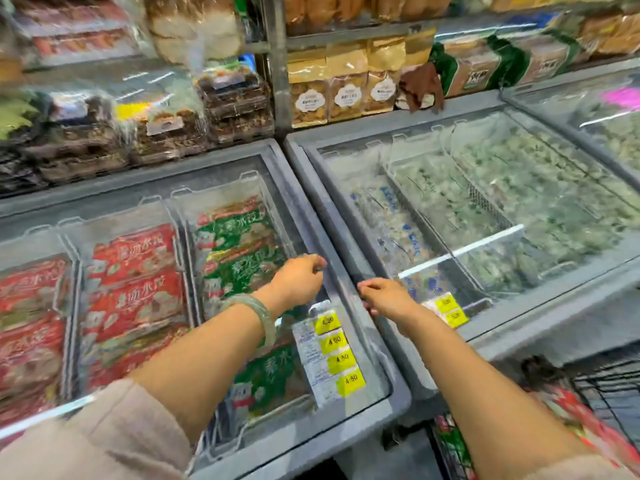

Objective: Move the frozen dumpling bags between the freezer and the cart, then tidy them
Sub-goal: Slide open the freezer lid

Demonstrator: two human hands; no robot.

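Both hands rest empty, fingers curled, on the sliding glass lid, the left hand just above the green dumpling bags beneath, the right hand beside it, likely to slide it open.

Both bare forearms stretched forward, left hand fingers curled down, right hand fingers bent, empty, knuckles up

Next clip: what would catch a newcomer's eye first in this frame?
Two bare forearms reach over the chest freezers, the left hand and right hand either side of the grey frame between two glass lids. Under the left lid lie red dumpling bags and green dumpling bags; yellow price stickers line its near right edge.
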